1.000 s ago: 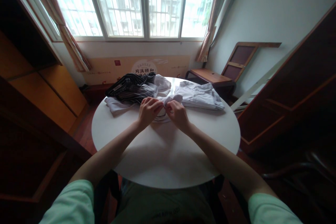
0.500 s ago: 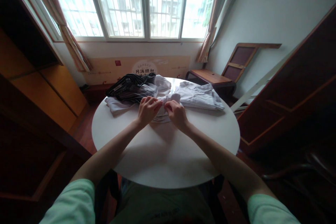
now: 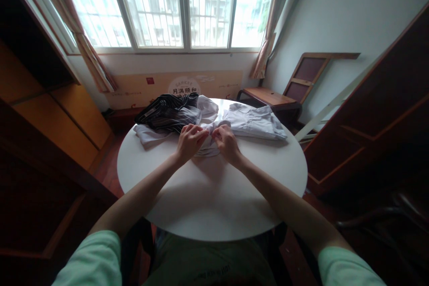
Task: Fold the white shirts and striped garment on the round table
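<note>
Head view over a round white table (image 3: 208, 205), read left to right. At ten o'clock on the tabletop lies a dark striped garment (image 3: 169, 111), heaped over a pale cloth (image 3: 147, 135) whose edge shows beneath it. Your left hand (image 3: 188, 142) sits just past the table's centre, toward twelve o'clock, its fingers curled and pinching the near edge of a small white garment (image 3: 208, 146). That garment lies bunched on the table between your two hands, touching both. Your right hand (image 3: 227, 143) meets it from the one o'clock side, fingers likewise bent and clenched on the fabric; the fingertips of both hands nearly meet over the cloth. At two o'clock rests a folded pale shirt (image 3: 254, 121), flat and squared, just beside your right hand but not touched by it. Beyond the table are a window (image 3: 177, 6) with curtains, a printed cardboard panel (image 3: 174, 86) under the sill, and a low wooden bench (image 3: 268, 98) at the right.

Compared with the pictures of one second and half a second ago, your hands have drawn slightly closer together and edged toward twelve o'clock, and the white garment appears more tightly gathered beneath them. The striped heap and the folded shirt have not shifted. Judged from this, you are working one small fold or tuck in place rather than lifting or moving the piece.
</note>
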Tool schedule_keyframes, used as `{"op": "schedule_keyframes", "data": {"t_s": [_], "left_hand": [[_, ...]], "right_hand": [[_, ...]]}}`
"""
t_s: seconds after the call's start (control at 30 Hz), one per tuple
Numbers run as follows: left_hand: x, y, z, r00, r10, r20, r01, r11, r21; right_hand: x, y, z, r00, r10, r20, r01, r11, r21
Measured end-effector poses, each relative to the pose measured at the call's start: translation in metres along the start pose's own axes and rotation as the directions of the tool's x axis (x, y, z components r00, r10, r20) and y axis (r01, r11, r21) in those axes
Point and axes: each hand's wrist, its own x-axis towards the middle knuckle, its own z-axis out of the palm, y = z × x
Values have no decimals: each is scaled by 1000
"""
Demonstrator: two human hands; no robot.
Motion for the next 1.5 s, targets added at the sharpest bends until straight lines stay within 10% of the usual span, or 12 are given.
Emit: {"op": "schedule_keyframes", "data": {"t_s": [0.2, 0.73, 1.5], "left_hand": [[0, 0, 0, 999, -22, 35, 21, 1000, 4], [0, -2, -1, 998, -1, 58, 2, 1000, -25], [-1, -11, 2, 997, -66, 47, 67, 997, -29]], "right_hand": [[-2, -5, -1, 993, -119, 25, 118, 993, 30], [10, 19, 7, 930, 208, 304, -357, 710, 607], [11, 18, 5, 863, 392, 319, -487, 477, 732]]}}
